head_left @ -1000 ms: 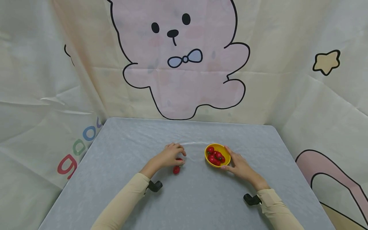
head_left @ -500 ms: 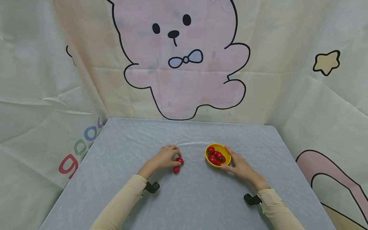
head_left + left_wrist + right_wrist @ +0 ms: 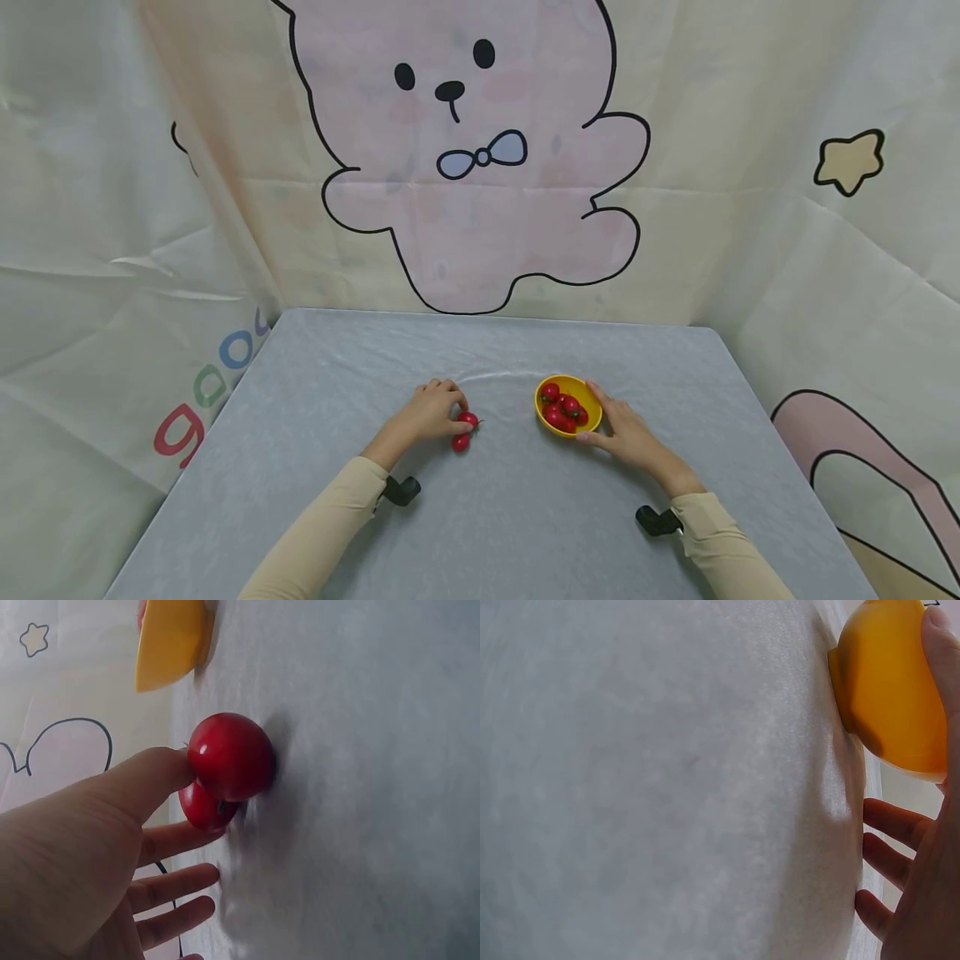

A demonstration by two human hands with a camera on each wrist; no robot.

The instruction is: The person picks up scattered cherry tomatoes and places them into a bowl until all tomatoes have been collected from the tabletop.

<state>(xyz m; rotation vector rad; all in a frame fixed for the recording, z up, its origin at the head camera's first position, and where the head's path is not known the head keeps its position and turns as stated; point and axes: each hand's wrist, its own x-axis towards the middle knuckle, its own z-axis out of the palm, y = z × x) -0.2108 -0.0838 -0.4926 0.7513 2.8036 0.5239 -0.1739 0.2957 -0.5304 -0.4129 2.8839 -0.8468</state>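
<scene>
My left hand point(image 3: 433, 412) pinches a red cherry tomato point(image 3: 468, 419) with a green stem between thumb and index finger, low over the cloth. Just in front of it lies a second cherry tomato point(image 3: 461, 443), which looms larger in the left wrist view and partly covers the pinched tomato point(image 3: 204, 808). The other fingers of that hand spread beside the cloth. To the right, my right hand point(image 3: 624, 427) holds the side of a yellow bowl point(image 3: 597, 417), thumb at the near rim and index finger at the far rim. Several cherry tomatoes point(image 3: 555, 416) fill part of the bowl.
A grey cloth point(image 3: 517, 517) covers the table. Behind it hangs a pale curtain point(image 3: 690, 233) with a pink bear drawing, and more curtain stands along both sides. Black camera mounts point(image 3: 402, 491) sit at the wrists.
My left hand drew back slightly to the left, uncovering the far tomato, and its fingers came down around it. The right hand and bowl stay in place.
</scene>
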